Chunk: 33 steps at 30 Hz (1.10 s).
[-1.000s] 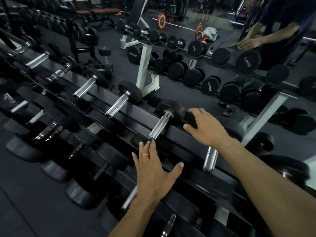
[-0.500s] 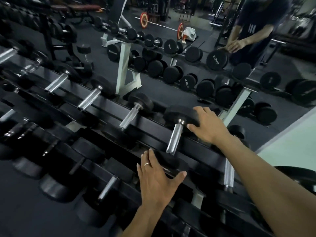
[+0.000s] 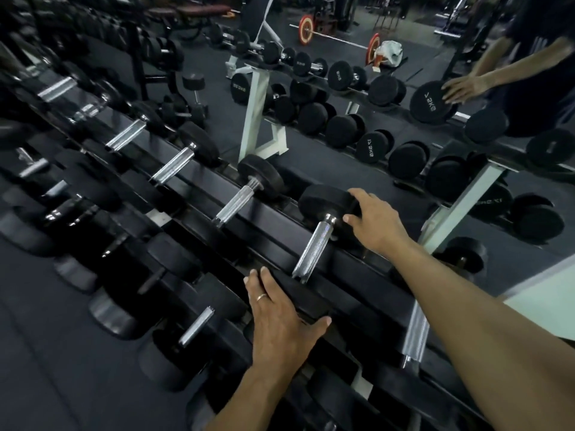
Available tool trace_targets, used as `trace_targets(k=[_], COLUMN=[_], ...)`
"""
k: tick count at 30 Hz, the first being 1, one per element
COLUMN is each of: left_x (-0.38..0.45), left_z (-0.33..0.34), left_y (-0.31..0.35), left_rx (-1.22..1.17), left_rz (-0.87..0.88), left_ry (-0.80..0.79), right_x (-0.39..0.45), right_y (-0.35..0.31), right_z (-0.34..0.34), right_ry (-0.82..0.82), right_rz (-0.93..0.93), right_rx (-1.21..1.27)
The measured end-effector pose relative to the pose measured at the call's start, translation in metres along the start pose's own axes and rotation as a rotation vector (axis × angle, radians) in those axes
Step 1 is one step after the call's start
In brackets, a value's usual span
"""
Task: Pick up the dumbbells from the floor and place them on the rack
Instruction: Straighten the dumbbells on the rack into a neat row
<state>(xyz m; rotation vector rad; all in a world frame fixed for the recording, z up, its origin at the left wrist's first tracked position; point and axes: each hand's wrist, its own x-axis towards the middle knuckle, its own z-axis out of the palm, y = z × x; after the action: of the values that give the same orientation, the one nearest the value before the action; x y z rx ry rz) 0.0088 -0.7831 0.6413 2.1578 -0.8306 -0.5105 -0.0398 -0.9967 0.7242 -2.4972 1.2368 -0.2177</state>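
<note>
Head view showed the rack (image 3: 199, 194) had slid rightward in frame since a second earlier. The dumbbell (image 3: 314, 244) lay on its top rail, seated. Right hand (image 3: 376, 225) cupped the far head; left hand (image 3: 280, 321) pressed the near head, fingers (image 3: 263, 283) spread, gripping neither.

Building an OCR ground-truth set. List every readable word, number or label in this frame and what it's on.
All of these show in a mirror, so they read reversed.
"5KG": dumbbell end cap, under the reflected hand; a stroke before it is unclear.
"17.5KG": lower-tier dumbbell end cap, roughly legible.
"5KG", likely: upper-tier end cap.
Too blurred to read: marks on the end cap beside the white upright and on the cap at far right.
</note>
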Motion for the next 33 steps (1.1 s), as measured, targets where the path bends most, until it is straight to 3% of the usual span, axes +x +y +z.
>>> trace_targets(k=[12,25,30,33], left_x=[0.016,0.008,-0.026,-0.044], left_z=[-0.016,-0.018,-0.015,-0.007], left_y=[-0.014,-0.004,0.012,0.018], left_rx=[0.073,0.112,0.107,0.091], left_rz=[0.066,0.010,0.134,0.178], left_ry=[-0.082,-0.037,0.059,0.032], right_x=[-0.013,-0.013,-0.044,-0.070], right_y=[0.006,0.007,0.014,0.025], right_z=[0.004,-0.004,-0.004,-0.011], right_ry=[0.060,-0.025,-0.016,0.004], right_rz=[0.014,0.024,0.018,0.004], right_rx=[-0.074,-0.008,-0.075,-0.165])
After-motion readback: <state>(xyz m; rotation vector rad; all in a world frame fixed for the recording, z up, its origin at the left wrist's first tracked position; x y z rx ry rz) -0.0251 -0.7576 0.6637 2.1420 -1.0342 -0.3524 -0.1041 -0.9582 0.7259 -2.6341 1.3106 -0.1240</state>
